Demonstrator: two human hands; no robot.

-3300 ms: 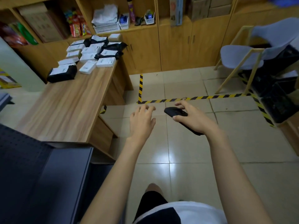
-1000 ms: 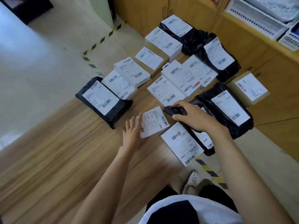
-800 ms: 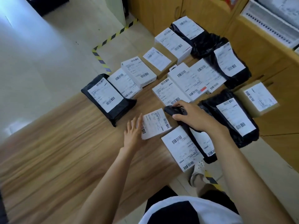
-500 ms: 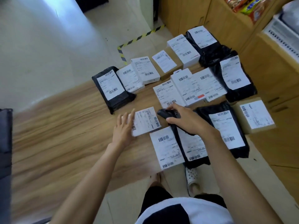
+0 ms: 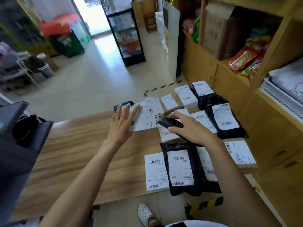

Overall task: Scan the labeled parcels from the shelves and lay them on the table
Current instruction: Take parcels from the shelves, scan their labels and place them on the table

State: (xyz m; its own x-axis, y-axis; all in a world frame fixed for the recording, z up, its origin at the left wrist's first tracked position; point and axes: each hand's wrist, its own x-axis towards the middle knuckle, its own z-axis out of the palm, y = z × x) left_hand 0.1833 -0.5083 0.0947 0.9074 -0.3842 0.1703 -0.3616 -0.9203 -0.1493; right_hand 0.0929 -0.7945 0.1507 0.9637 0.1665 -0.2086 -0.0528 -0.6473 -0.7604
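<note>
1. Nearest the viewer, a white shoe (image 5: 145, 214) stands on the floor below the tabletop (image 5: 73, 153) edge.
2. On the near right part of the tabletop, a flat boxed parcel (image 5: 155, 171) lies label up, touching a black bag parcel (image 5: 180, 169) on its right side.
3. The right hand (image 5: 190, 130) is clenched around a black scanner (image 5: 169, 122). The scanner's front end sits at the right edge of the white parcel (image 5: 145, 118).
4. The left hand (image 5: 121, 126) is released, with the fingers straight and spread against the left part of the white parcel. This parcel faces label up near the middle of the tabletop. Whether it rests flat or is raised cannot be told.
5. Beyond the hands, further labeled parcels lie in rows at the far end of the tabletop, including a large black bag (image 5: 224, 122) at the right.
6. Yellow-black floor tape (image 5: 164, 86) runs past the far end of the tabletop.
7. Wooden shelves (image 5: 278, 38) on the right hold snack packets (image 5: 246, 61).
8. A glass-front cabinet (image 5: 126, 35) stands farthest back.
</note>
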